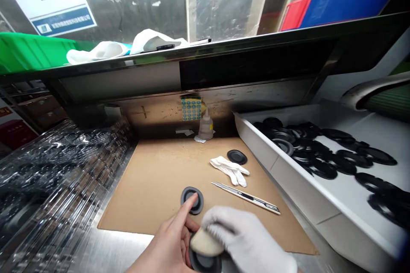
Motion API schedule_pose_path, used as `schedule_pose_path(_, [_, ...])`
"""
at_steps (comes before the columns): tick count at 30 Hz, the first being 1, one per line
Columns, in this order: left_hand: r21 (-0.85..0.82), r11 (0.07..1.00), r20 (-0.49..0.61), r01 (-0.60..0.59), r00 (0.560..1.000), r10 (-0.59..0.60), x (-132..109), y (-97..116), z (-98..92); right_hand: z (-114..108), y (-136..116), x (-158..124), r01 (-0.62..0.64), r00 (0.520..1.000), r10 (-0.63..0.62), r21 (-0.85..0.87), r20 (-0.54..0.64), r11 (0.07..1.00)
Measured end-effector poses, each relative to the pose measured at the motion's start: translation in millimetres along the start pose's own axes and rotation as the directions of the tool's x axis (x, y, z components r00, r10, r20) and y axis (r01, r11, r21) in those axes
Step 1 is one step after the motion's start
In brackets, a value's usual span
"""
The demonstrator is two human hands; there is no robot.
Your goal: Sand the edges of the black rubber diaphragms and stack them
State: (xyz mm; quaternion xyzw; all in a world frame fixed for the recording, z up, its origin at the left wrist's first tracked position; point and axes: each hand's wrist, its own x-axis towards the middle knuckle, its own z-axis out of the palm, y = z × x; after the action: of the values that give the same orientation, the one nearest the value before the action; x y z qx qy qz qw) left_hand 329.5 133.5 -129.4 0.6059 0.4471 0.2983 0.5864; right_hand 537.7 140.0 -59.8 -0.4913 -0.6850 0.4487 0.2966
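Note:
My left hand, bare, grips a black rubber disc at the bottom of the view, with the index finger stretched out. That fingertip lies over a second black rubber disc, which has a grey centre and rests on a cardboard sheet. My right hand, in a white glove, is shut on a beige pad pressed on the held disc. Farther up the cardboard lie a third black disc, a loose white glove and a utility knife.
A white tray with several black discs stands to the right. Behind the cardboard are a plastic squeeze bottle and a sheet of round blue stickers. A steel shelf crosses overhead, and crumpled clear plastic lies to the left.

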Motion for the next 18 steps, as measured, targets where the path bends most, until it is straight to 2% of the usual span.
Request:
schedule_pose_path(2, [0.037,0.999,0.02,-0.019,1.0,0.018,-0.3,-1.1,-0.8,-0.5,-3.8,0.1,0.003,0.999,-0.004,-0.011,-0.047,1.0])
schedule_pose_path(7, [0.12,0.991,0.031,-0.054,0.998,0.051,0.1,2.1,-2.7,0.2,-10.2,3.1,0.042,0.999,-0.042,-0.015,0.018,0.999])
schedule_pose_path(10, [0.15,0.981,0.029,-0.123,0.992,0.12,0.9,4.0,-3.8,3.0,-8.5,1.0,0.087,0.995,-0.091,-0.099,-0.034,0.991])
schedule_pose_path(12, [0.137,0.978,0.061,-0.16,0.986,0.153,2.1,3.9,-4.7,2.6,-9.1,-2.7,0.128,0.991,-0.132,-0.148,-0.014,0.981])
schedule_pose_path(15, [0.094,0.989,0.073,-0.118,0.991,0.112,3.8,1.3,-5.9,-4.3,-16.3,-6.0,0.133,0.991,-0.137,-0.173,-0.011,0.976])
schedule_pose_path(18, [0.138,0.979,0.064,-0.147,0.988,0.139,4.1,-3.0,-7.1,-11.4,-27.3,-3.8,0.158,0.986,-0.166,-0.226,-0.016,0.961])
